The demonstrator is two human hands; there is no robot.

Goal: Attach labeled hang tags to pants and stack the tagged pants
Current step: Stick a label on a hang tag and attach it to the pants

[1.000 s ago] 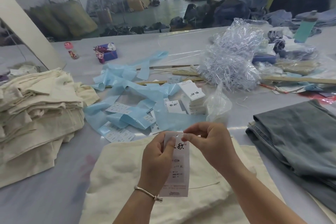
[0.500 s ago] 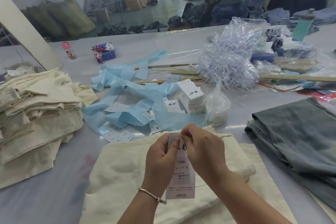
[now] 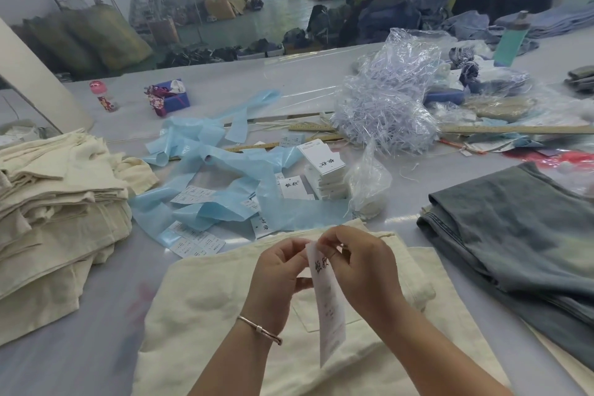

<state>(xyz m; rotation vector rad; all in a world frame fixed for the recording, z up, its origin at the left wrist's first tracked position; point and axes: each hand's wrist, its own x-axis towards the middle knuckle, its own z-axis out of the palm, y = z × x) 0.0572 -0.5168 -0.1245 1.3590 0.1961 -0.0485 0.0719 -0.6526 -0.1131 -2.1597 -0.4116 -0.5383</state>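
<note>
I see both hands raised over the cream pants [image 3: 205, 296] that lie flat on the table [image 3: 80, 360]. The left hand [image 3: 279, 276] and the right hand [image 3: 360, 270] pinch the top of a white hang tag [image 3: 329, 302], which hangs down between them. A cream stack [image 3: 54, 202] lies at left, grey jeans [image 3: 520, 235] at right.
</note>
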